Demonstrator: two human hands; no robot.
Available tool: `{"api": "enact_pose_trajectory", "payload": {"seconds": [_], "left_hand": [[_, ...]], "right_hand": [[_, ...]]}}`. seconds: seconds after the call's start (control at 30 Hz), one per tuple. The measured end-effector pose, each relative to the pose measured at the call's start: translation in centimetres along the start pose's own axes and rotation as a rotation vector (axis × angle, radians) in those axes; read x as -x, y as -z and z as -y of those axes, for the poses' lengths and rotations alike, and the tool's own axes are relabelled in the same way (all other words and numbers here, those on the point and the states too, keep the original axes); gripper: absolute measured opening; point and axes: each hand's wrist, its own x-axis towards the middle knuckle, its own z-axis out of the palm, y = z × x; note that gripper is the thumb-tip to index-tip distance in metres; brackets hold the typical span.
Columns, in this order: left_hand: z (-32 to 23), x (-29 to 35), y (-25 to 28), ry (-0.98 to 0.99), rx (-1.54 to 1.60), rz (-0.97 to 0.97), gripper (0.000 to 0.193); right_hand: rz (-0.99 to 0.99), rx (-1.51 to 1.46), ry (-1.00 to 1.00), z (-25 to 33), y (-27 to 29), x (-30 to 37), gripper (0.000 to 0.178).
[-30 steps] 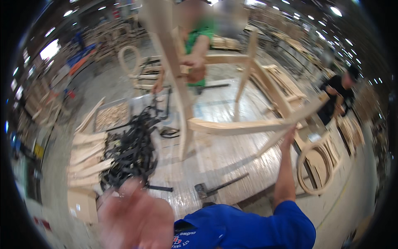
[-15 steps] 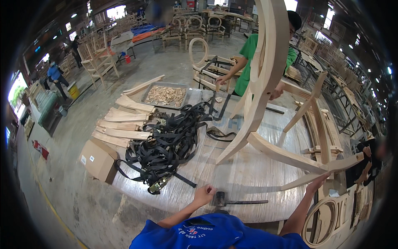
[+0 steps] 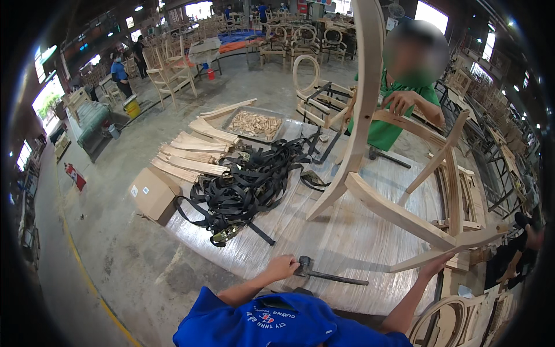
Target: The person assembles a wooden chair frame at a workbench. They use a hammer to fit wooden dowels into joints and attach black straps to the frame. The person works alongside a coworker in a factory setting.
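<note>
A bare wooden chair frame with a tall curved back stands tilted on the plastic-wrapped table. My right hand grips a leg at its near right corner. My left hand has its fingers curled beside the head of a black mallet, which lies on the table with its handle to the right. Whether the fingertips touch it or hold something small, I cannot make out. Across the table, a person in a green shirt has one hand at the frame's far rail.
Left of the frame are a heap of black ratchet straps, several curved wooden slats, a tray of wooden dowels and a cardboard box. Another hammer lies beyond the frame. Chair parts stand at lower right.
The whole view has shifted and tilted. The co-worker's hand that reached low near the dowels is now away from there, and a hand is raised at the chair's far rail. My right hand keeps its grip.
</note>
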Motion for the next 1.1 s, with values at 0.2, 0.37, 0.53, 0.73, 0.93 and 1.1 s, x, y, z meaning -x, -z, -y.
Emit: {"api": "enact_pose_trajectory", "payload": {"seconds": [0.2, 0.37, 0.53, 0.73, 0.93, 1.1], "left_hand": [[-2.3, 2.8, -2.8, 0.001, -0.05, -0.064, 0.025], [-3.4, 2.5, -4.1, 0.018, -0.084, -0.193, 0.025], [-3.8, 2.1, -5.2, 0.095, -0.121, -0.276, 0.028], [-4.0, 2.6, -6.6, 0.076, -0.107, -0.365, 0.03], [-3.7, 2.6, -6.5, 0.045, -0.087, -0.359, 0.031], [-3.5, 3.4, -6.1, 0.105, -0.099, -0.339, 0.031]], "right_hand": [[0.033, -0.015, 0.068, -3.4, 0.7, -1.3, 0.082], [-0.07, 0.135, 0.218, -6.0, 2.0, -3.8, 0.075], [-0.05, 0.122, 0.234, -6.2, 1.4, -4.2, 0.077], [0.025, 0.105, 0.121, -5.1, 1.7, -3.5, 0.077], [0.075, 0.084, 0.157, -4.8, 2.0, -1.0, 0.072], [0.062, 0.562, 0.208, -8.0, 3.8, 7.3, 0.053]]}}
